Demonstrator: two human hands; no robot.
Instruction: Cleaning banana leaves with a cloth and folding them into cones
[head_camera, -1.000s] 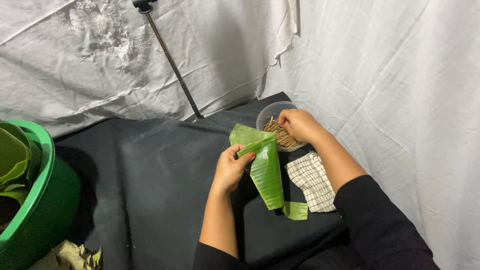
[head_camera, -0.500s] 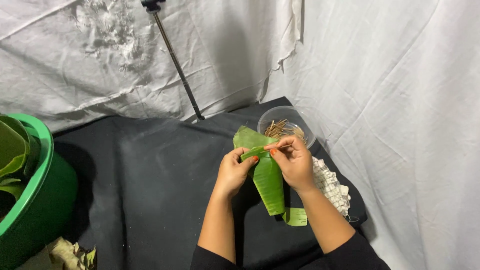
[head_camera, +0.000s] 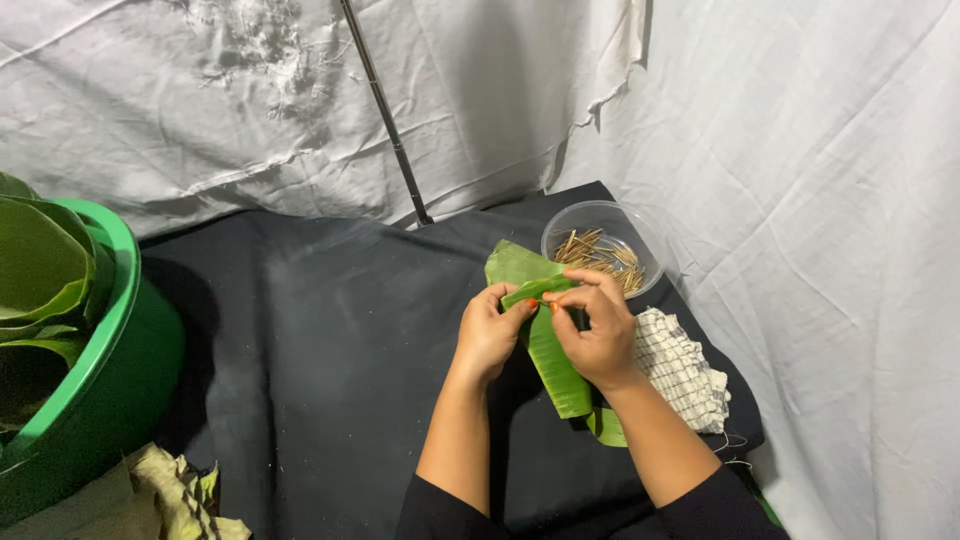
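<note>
A: Entry, left to right, all places taken from the clear bowl (head_camera: 603, 246). Far to its left, a green tub (head_camera: 95, 370) with rolled banana leaves standing in it; dried leaf scraps (head_camera: 150, 495) lie below the tub.

B: And the black cloth (head_camera: 310, 340)?

A: Spread under everything, from the tub across to the bowl. A thin metal rod (head_camera: 385, 110) rises behind it, up-left of the bowl.

B: Hands?

A: Left hand (head_camera: 488, 335) just down-left of the bowl, fingers curled, thumb and forefinger pressed together on the folded top edge of a banana leaf strip (head_camera: 548, 345). Judged: it holds the fold shut so it cannot spring open.

B: The strip itself?

A: Held up off the cloth, directly below the bowl, its tail hanging toward the person.

B: Right hand?

A: Right hand (head_camera: 600, 335) just below the bowl, fingertips bunched and pinching at the same fold, meeting the left. Whether a small stick sits between them, cannot tell.

B: Bowl contents?

A: Short wooden sticks (head_camera: 600, 256), kept within easy reach. A checked cloth (head_camera: 685, 370) lies down-right of the bowl.
</note>
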